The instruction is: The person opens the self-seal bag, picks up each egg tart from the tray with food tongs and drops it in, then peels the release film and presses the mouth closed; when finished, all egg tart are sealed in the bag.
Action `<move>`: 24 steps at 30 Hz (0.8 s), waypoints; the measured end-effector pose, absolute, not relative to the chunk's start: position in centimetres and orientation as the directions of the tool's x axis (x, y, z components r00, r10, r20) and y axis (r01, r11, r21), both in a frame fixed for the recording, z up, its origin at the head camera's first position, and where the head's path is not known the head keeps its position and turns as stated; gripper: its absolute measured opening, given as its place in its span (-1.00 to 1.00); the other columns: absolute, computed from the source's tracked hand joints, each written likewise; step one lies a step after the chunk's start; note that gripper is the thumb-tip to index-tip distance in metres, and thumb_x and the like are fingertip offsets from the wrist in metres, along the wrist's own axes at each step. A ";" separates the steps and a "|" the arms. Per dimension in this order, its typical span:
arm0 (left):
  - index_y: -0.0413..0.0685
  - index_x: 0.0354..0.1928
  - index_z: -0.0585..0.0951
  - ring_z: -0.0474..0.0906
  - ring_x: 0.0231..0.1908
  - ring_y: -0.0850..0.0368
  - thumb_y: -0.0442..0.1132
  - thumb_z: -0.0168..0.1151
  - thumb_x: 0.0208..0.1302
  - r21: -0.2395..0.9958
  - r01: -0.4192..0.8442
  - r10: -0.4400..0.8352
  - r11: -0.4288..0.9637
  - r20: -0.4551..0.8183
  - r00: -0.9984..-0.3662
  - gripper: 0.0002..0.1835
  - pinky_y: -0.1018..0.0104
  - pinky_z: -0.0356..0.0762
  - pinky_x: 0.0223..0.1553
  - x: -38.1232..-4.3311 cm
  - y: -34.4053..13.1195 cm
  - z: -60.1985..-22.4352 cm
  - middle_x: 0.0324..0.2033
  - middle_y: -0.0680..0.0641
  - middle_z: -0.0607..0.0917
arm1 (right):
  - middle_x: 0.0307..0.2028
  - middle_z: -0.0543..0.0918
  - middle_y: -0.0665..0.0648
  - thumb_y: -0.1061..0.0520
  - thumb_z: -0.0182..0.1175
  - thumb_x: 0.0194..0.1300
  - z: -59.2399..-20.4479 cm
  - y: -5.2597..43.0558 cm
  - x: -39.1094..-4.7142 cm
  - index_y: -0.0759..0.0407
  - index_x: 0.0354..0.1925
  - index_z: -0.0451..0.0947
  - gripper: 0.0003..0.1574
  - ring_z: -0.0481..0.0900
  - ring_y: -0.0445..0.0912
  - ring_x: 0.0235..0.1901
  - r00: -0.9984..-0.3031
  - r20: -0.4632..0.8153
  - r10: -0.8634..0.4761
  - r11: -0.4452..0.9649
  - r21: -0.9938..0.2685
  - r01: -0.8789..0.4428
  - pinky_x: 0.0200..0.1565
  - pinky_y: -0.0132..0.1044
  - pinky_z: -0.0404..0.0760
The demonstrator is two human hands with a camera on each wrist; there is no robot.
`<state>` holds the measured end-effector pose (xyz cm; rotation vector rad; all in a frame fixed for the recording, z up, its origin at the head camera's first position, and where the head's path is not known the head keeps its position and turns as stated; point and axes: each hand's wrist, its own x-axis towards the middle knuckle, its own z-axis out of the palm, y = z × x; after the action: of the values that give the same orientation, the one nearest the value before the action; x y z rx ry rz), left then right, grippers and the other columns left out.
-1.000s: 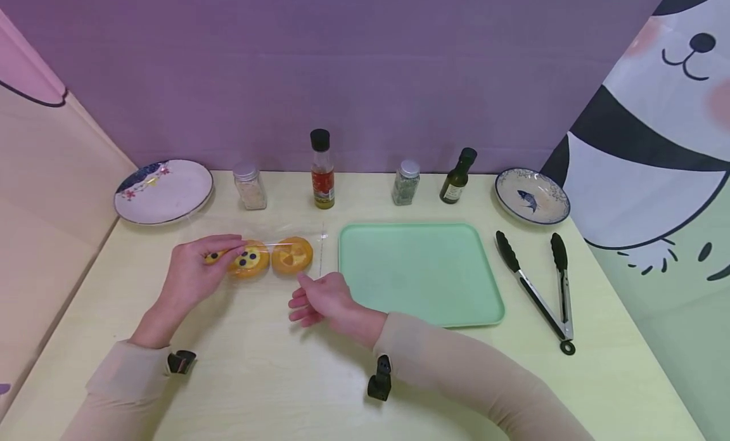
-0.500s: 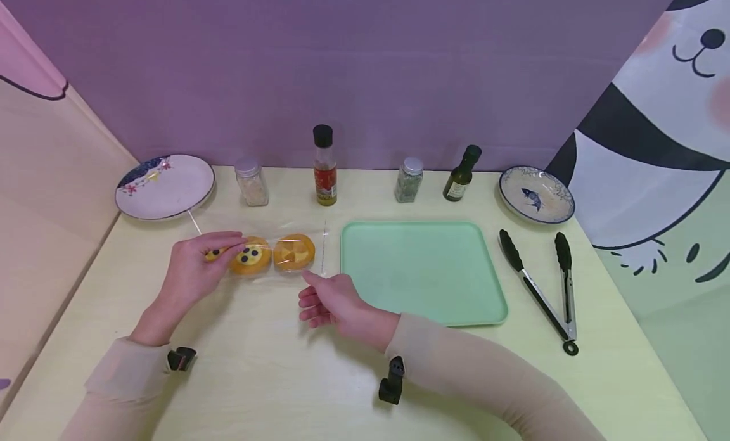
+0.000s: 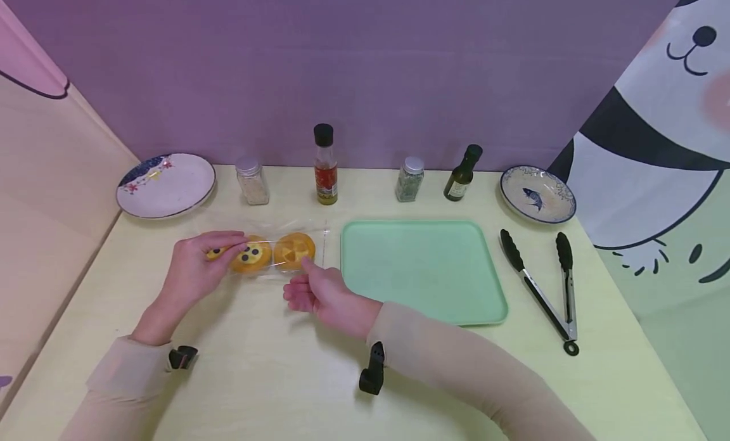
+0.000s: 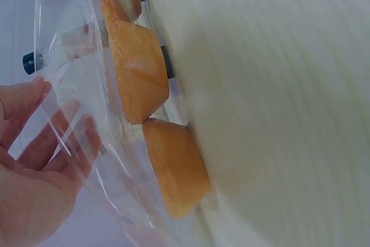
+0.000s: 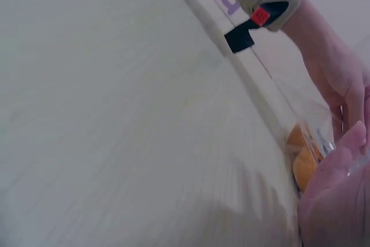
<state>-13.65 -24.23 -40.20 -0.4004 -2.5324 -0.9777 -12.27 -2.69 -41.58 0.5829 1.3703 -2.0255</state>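
A clear plastic bag [image 4: 92, 67] holds several round golden tarts in a row; one tart [image 3: 253, 254] has dark dots on a pale top, and the rightmost tart [image 3: 294, 251] shows a paler cross-like pattern. My left hand [image 3: 199, 260] pinches the bag's film between thumb and fingers over the left end, hiding part of the leftmost tart. At the bag's right end, my right hand [image 3: 327, 295] has its thumb over the front of the rightmost tart, fingers loosely bent below. In the left wrist view the tarts' sides taper, close against the table.
A green tray [image 3: 422, 270] lies right of the bag, with black-tipped tongs [image 3: 542, 295] beyond it. Along the back stand a floral plate [image 3: 171, 187], two jars, a red-labelled bottle [image 3: 326, 175], a dark green bottle [image 3: 462, 175] and a fish-pattern dish [image 3: 530, 206].
My right hand first drifted slightly right, then came left and up, so its thumb now overlaps the rightmost tart. My left hand keeps its pinch in nearly the same place.
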 end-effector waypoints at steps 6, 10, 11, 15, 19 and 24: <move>-0.14 -0.26 0.74 0.65 -0.14 -0.08 -0.43 0.36 0.05 0.582 0.390 0.128 0.714 0.439 -0.889 -0.82 0.87 0.20 -0.12 -13.7 -24.1 -40.2 -0.22 -0.14 0.73 | -0.54 0.64 0.18 0.07 -0.03 0.43 -42.2 -3.0 -13.4 0.44 -0.20 0.54 -0.58 0.61 -0.14 -0.65 -0.737 -0.652 -0.177 -0.309 -0.675 0.671 -0.61 -0.37 0.61; -0.15 -0.26 0.74 0.66 -0.15 -0.08 -0.43 0.38 0.04 0.573 0.401 0.135 0.715 0.449 -0.883 -0.82 0.81 0.31 -0.12 -13.8 -24.0 -40.3 -0.23 -0.14 0.74 | -0.50 0.67 0.19 0.17 -0.03 0.41 -42.3 -2.9 -13.7 0.44 -0.16 0.54 -0.67 0.63 -0.14 -0.64 -0.757 -0.638 -0.144 -0.313 -0.696 0.646 -0.58 -0.36 0.62; -0.15 -0.26 0.74 0.66 -0.16 -0.08 -0.43 0.38 0.04 0.570 0.403 0.138 0.717 0.450 -0.882 -0.82 0.73 0.40 -0.11 -13.8 -24.0 -40.3 -0.23 -0.14 0.74 | -0.48 0.68 0.20 0.18 -0.02 0.40 -42.2 -2.8 -13.7 0.44 -0.15 0.54 -0.67 0.63 -0.14 -0.63 -0.765 -0.629 -0.139 -0.302 -0.709 0.638 -0.57 -0.35 0.63; -0.14 -0.25 0.74 0.66 -0.16 -0.09 -0.41 0.38 0.04 0.558 0.392 0.148 0.731 0.432 -0.890 -0.82 0.22 0.56 -0.13 -13.9 -24.0 -40.1 -0.22 -0.14 0.74 | -0.44 0.69 0.22 0.14 0.02 0.40 -41.6 -2.6 -13.1 0.44 -0.15 0.56 -0.66 0.65 -0.13 -0.61 -0.801 -0.582 -0.137 -0.214 -0.772 0.598 -0.50 -0.28 0.67; -0.16 -0.23 0.72 0.66 -0.16 -0.13 -0.39 0.37 0.06 0.536 0.410 0.199 0.738 0.408 -0.891 -0.81 0.00 0.57 -0.15 -14.0 -24.2 -39.5 -0.21 -0.16 0.73 | -0.44 0.70 0.22 0.13 0.10 0.35 -41.4 -2.6 -12.3 0.41 -0.18 0.57 -0.68 0.67 -0.09 -0.60 -0.832 -0.536 -0.143 -0.130 -0.823 0.553 -0.47 -0.22 0.68; -0.11 -0.19 0.72 0.67 -0.26 -0.07 -0.29 0.35 0.11 0.490 0.421 0.261 0.764 0.362 -0.895 -0.80 0.02 0.56 -0.17 -15.3 -23.8 -37.8 -0.21 -0.15 0.73 | -0.46 0.70 0.22 0.14 0.16 0.30 -41.8 -2.7 -11.4 0.39 -0.24 0.59 -0.72 0.70 -0.03 -0.57 -0.838 -0.527 -0.145 -0.106 -0.833 0.542 -0.49 -0.19 0.67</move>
<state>-15.26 -23.81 -37.77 -0.5309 -2.6882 -0.8408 -11.43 -2.68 -41.76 0.4354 1.7147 -1.9917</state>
